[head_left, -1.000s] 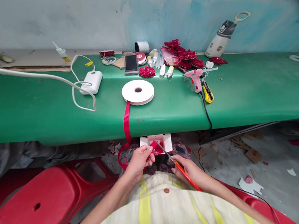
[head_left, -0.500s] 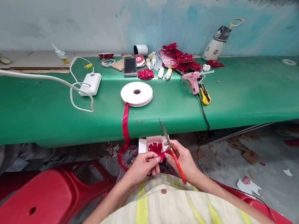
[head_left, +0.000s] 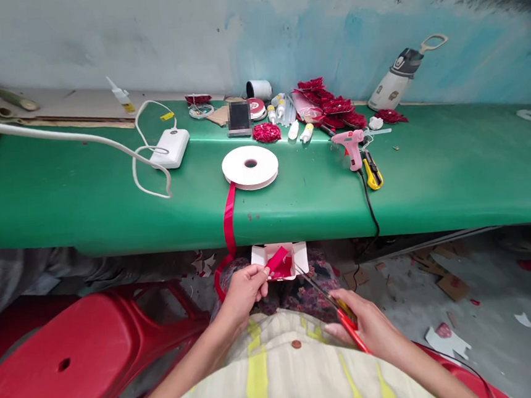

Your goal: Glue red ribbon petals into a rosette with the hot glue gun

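My left hand point(head_left: 246, 287) pinches a red ribbon point(head_left: 277, 258), whose free end sticks out over a small white box point(head_left: 301, 258). Red pieces lie inside that box, on my lap. From the hand the ribbon loops down and climbs to a white spool point(head_left: 250, 166) on the bench. Red-handled scissors point(head_left: 347, 323) are in my right hand point(head_left: 366, 320), fingers closed around them. Their blades point up and left at the box, apart from the ribbon; whether the blades are spread I cannot tell.
On the green bench point(head_left: 192, 211) lie a pink glue gun point(head_left: 352, 147), a yellow cutter point(head_left: 373, 174) and a white power adapter point(head_left: 173, 147). Red ornaments point(head_left: 332, 106) and small bottles point(head_left: 293, 129) stand behind. A bottle point(head_left: 395, 82) leans at the wall. A red stool point(head_left: 75, 358) is at left.
My right hand has let go of the ribbon and moved down and right with the scissors, now turned toward the box. My left hand keeps the ribbon, its end now raised over the box.
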A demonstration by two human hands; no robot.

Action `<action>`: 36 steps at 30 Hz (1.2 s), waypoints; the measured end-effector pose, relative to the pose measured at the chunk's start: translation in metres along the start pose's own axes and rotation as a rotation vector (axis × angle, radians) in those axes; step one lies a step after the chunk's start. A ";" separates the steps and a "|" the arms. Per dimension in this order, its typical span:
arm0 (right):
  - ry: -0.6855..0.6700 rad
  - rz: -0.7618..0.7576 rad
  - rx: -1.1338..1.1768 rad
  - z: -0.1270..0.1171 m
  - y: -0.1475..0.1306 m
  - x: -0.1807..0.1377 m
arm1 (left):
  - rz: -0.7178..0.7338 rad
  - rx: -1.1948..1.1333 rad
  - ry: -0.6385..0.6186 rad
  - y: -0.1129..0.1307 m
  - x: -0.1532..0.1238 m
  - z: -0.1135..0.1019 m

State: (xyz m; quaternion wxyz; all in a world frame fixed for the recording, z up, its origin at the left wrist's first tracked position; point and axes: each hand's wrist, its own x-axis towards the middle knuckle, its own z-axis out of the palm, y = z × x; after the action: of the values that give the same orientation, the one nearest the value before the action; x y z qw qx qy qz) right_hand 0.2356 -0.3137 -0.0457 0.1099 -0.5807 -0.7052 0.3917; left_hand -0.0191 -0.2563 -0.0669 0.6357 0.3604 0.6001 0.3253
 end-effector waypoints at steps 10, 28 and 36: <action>-0.218 0.045 0.056 0.007 -0.021 0.033 | -0.054 0.002 0.012 -0.005 0.002 0.012; -0.188 -0.001 0.109 0.018 -0.020 0.040 | -0.117 -0.049 0.017 -0.014 0.006 0.015; -0.153 0.030 0.129 0.022 -0.018 0.040 | -0.115 -0.043 0.018 -0.015 0.006 0.016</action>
State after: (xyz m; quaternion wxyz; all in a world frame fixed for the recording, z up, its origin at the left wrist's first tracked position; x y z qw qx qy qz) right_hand 0.1964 -0.2869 -0.0602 0.0872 -0.5515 -0.6758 0.4812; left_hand -0.0032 -0.2602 -0.0823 0.6556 0.3084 0.6184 0.3044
